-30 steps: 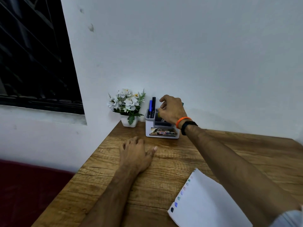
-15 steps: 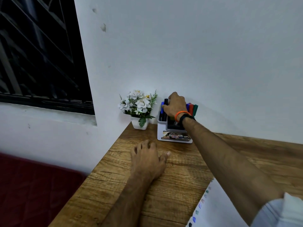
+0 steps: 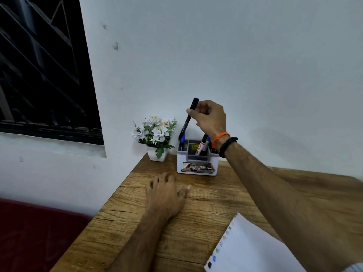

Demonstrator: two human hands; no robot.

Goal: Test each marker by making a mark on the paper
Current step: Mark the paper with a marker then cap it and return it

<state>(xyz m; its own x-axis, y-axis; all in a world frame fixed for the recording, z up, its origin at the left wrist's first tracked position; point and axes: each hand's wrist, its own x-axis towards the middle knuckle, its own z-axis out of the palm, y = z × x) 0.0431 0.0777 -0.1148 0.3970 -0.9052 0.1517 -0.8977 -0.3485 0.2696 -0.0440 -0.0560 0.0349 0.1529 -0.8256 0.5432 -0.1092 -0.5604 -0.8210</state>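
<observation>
My right hand [image 3: 209,117] pinches a black marker [image 3: 187,120] near its top and holds it tilted above the white desk organizer [image 3: 197,164], its lower end level with the organizer's rim. Other markers [image 3: 202,147] stand in the organizer's compartments, and a blue one [image 3: 182,139] shows at the left. My left hand [image 3: 165,195] rests flat on the wooden table [image 3: 216,201], fingers apart, holding nothing. The white paper [image 3: 253,250] lies at the lower right, with a row of coloured marks [image 3: 221,245] along its left edge.
A small white pot of white flowers [image 3: 155,134] stands left of the organizer against the wall. A dark barred window [image 3: 39,65] is at the upper left. The table's left edge drops to a dark red surface [image 3: 35,234].
My right hand has closed on the black marker and lifted it up out of the organizer. The left hand has stayed flat on the table.
</observation>
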